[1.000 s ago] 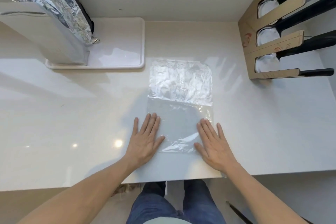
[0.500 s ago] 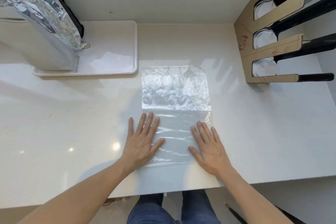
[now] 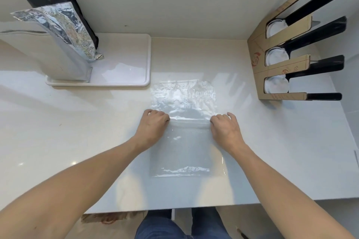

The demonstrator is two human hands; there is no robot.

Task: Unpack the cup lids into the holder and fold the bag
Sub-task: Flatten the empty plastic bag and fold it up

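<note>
A clear plastic bag (image 3: 185,147) lies flat on the white counter in front of me, its far part crinkled and shiny. My left hand (image 3: 153,125) pinches the bag's left edge about midway along, fingers curled. At the same height my right hand (image 3: 226,126) pinches the right edge. A crease runs across the bag between the two hands. The cardboard lid holder (image 3: 281,64) stands at the far right, with white cup lids (image 3: 276,59) stacked in its three slots.
A white tray (image 3: 134,75) sits at the back left and holds a tall silver foil pouch (image 3: 64,44) with a black bag behind it. The counter's front edge runs just before my legs. A wall closes the back.
Both hands slid forward from the bag's near end to its middle and curled from flat palms into pinches on the side edges. The camera shifted, so the bag's near end shows now.
</note>
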